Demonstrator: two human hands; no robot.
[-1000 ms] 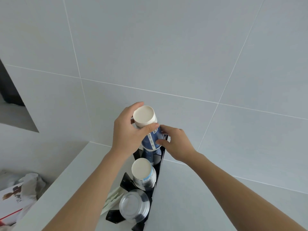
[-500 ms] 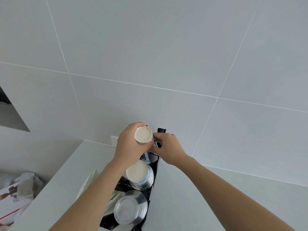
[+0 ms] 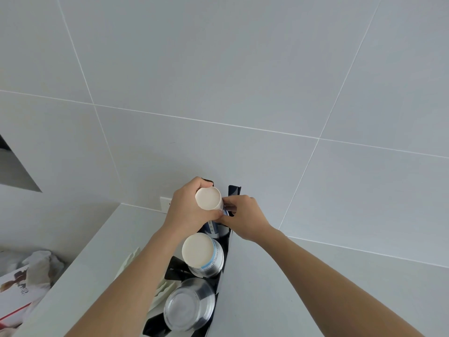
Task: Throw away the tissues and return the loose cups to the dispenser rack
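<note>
A black dispenser rack [image 3: 233, 190] runs along the right wall edge of a white counter. An upside-down paper cup [image 3: 209, 198], white base up with a blue printed side, sits in the rack's far slot, and my left hand [image 3: 187, 210] is wrapped around it. My right hand [image 3: 245, 217] pinches the same cup's side from the right. A second stack of blue-printed paper cups [image 3: 202, 252] fills the middle slot. Clear plastic cups [image 3: 188, 307] fill the near slot. Crumpled tissues [image 3: 41, 266] lie at the lower left.
Grey tiled walls close in behind and to the right. White paper-like items [image 3: 131, 261] lean beside the rack. A printed box [image 3: 14, 295] sits with the tissues at the bottom left. A white wall socket [image 3: 165, 204] is behind my left hand. A dark recess [image 3: 9, 166] opens at left.
Both hands have pushed the paper cup down and away into the far slot of the rack. The view has tilted, so the rack's far end now shows above my hands.
</note>
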